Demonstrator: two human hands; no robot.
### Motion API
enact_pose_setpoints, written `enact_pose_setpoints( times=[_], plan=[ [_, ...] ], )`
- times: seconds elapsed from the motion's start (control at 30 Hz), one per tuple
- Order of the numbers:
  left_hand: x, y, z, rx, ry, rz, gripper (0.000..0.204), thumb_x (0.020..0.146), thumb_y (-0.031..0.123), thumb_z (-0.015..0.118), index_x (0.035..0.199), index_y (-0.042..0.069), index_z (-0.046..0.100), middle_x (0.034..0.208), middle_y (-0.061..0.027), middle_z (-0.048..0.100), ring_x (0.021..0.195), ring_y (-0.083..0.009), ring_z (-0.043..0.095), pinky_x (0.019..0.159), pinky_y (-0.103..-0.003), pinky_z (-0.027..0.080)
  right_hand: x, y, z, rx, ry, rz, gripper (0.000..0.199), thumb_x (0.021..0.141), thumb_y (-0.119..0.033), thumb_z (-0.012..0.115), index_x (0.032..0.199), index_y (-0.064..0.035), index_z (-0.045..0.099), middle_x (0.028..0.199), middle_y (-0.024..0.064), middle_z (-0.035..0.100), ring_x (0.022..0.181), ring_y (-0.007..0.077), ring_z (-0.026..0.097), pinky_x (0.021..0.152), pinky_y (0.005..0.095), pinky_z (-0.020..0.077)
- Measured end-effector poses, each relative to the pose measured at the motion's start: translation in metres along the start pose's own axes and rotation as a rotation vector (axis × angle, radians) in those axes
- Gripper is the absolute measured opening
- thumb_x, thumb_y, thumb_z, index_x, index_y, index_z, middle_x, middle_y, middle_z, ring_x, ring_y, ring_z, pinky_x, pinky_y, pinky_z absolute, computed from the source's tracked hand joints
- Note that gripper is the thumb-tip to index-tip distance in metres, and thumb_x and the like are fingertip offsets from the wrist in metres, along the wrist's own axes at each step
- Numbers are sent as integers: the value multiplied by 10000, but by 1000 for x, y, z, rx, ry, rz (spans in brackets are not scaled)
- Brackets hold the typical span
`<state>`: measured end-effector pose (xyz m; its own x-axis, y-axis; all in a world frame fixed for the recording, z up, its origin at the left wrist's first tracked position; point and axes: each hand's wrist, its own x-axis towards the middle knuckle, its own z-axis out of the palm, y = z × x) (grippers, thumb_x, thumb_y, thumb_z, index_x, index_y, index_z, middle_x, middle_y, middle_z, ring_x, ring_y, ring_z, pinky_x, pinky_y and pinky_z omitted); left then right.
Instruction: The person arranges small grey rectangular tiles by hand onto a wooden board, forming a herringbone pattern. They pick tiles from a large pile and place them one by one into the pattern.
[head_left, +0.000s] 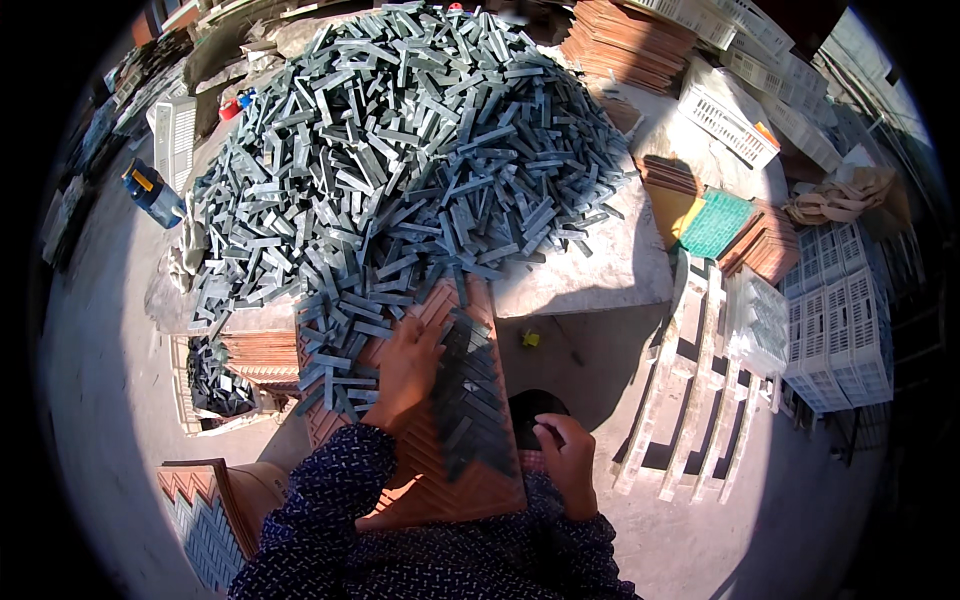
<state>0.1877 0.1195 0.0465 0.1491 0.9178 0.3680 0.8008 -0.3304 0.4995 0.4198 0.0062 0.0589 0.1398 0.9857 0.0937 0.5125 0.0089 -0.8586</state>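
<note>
Across my lap lies a reddish-brown tray with zigzag grooves. Dark grey stone strips fill part of it in a slanted pattern. My left hand is over the tray's middle, its fingers bent down and together beside the laid strips; what the fingertips hold is hidden. Loose strips lie over the tray's left side, next to that hand. To the right of the tray, my right hand is raised with fingers curled and thumb pressed in. Anything inside it is too small to make out.
A large heap of grey strips covers the table ahead. On the left are stacked trays, a filled tray and a blue bottle. A wooden pallet and white crates stand at the right.
</note>
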Motion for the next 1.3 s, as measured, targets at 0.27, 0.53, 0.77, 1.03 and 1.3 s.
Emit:
enact_pose_setpoints(
  times=[0.27, 0.53, 0.77, 1.03, 1.3],
  plan=[
    [1, -7, 0, -26, 92, -98, 245, 769, 59, 624, 1011, 64, 662, 893, -113, 621, 827, -299, 613, 687, -381, 501, 0, -2, 0, -16, -26, 3, 160, 798, -45, 664, 951, 2, 653, 856, 157, 659, 774, 274, 660, 675, 323, 513],
    [-4, -10, 12, -6, 91, -51, 211, 780, 75, 622, 988, 65, 658, 851, -84, 607, 788, -289, 613, 656, -386, 498, 0, 0, 3, -25, -47, -11, 157, 800, -44, 659, 951, 0, 654, 859, 160, 659, 778, 282, 661, 672, 334, 515],
    [0, -9, 6, -64, 113, -66, 225, 797, 73, 601, 1018, 66, 635, 861, -120, 580, 787, -331, 597, 652, -399, 483, -1, -1, 6, -37, -52, -23, 164, 792, -47, 666, 949, -1, 658, 867, 160, 663, 802, 292, 659, 691, 339, 517],
    [57, -23, -7, 340, 152, 190, 115, 758, 155, 641, 841, 76, 648, 797, -73, 545, 811, -285, 536, 672, -373, 458, -1, -1, 7, -55, -54, -35, 159, 788, -50, 673, 940, -3, 666, 867, 155, 666, 802, 288, 657, 696, 347, 515],
    [75, -18, 4, 244, 118, -2, 213, 688, 222, 696, 779, 52, 608, 833, -86, 531, 832, -293, 532, 680, -379, 458, -1, -4, 6, -53, -49, -28, 166, 793, -55, 674, 948, 4, 665, 874, 162, 667, 801, 291, 659, 696, 347, 514]
  ],
)
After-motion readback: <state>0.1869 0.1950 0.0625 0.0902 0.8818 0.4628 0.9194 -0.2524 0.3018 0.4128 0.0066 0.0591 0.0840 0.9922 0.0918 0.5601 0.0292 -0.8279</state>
